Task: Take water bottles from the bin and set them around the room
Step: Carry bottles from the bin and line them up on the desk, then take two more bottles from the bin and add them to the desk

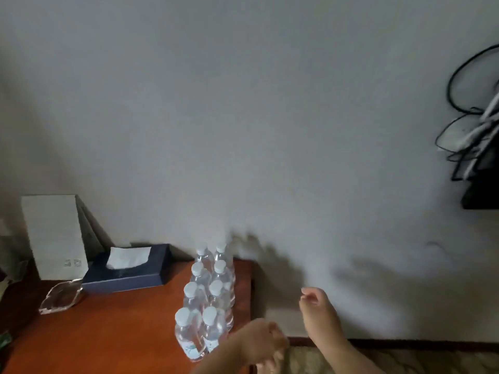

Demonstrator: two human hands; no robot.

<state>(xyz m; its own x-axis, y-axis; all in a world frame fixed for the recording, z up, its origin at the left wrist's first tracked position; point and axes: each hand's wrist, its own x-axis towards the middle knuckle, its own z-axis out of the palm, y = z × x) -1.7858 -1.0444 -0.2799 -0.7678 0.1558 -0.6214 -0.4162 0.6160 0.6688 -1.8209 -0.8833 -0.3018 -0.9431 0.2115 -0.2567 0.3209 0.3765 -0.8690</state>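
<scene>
Several clear water bottles (206, 298) with white caps stand in two rows near the right edge of a reddish wooden table (108, 333). My left hand (263, 342) hovers just right of the nearest bottles, blurred, fingers loosely curled with nothing seen in it. Off the table's right edge my right hand (317, 306) is raised in front of the wall, fingers loosely bent and empty. No bin is in view.
A dark blue tissue box (129, 269) and a tall pale box (54, 236) stand against the grey wall at the back left. A clear glass dish (60, 296) lies in front of them. Black cables (469, 125) hang at the far right. Patterned carpet (405, 360) lies below.
</scene>
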